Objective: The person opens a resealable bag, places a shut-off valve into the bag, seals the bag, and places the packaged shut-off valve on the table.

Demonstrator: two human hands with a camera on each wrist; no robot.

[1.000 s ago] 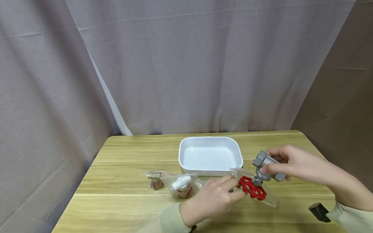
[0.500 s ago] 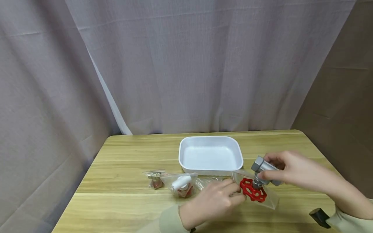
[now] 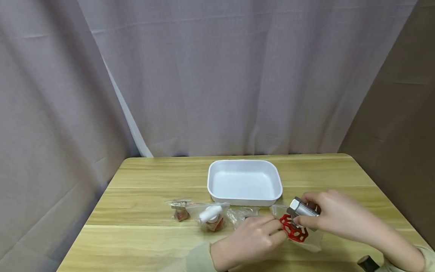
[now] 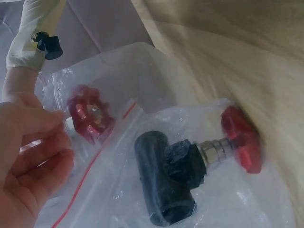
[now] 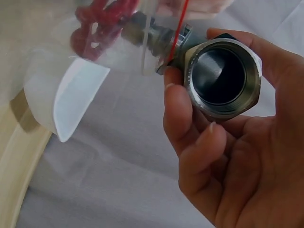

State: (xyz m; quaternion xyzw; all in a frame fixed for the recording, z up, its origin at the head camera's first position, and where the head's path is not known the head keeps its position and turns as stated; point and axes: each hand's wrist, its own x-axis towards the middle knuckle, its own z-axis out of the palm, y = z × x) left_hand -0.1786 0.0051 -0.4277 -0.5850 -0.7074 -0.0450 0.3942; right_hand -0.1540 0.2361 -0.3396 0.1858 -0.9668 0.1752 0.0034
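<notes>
My right hand (image 3: pixel 334 211) grips a gate valve by its silver body (image 3: pixel 303 210), thumb on the near side. The valve's red handwheel (image 3: pixel 293 228) points down toward me and lies within a clear zip bag (image 3: pixel 314 240). In the right wrist view the hexagonal pipe end (image 5: pixel 223 78) is outside the bag, by its red seal line. My left hand (image 3: pixel 253 236) pinches the bag's left edge between thumb and fingers. Below it, the left wrist view shows a bagged dark tee-shaped valve (image 4: pixel 166 180) with a red handle (image 4: pixel 242 140).
A white tray (image 3: pixel 244 201) stands behind the hands. To the left lie a small bagged brass-coloured fitting (image 3: pixel 180 209) and a bagged piece with a white cylinder (image 3: pixel 210 214). Another clear bag (image 3: pixel 238 214) is partly hidden by my left hand. Grey curtains hang beyond the table (image 3: pixel 153 181).
My right hand has moved down and slightly left, and the valve body sits lower, closer to the bag. The left hand has stayed nearly in place, holding the bag's edge.
</notes>
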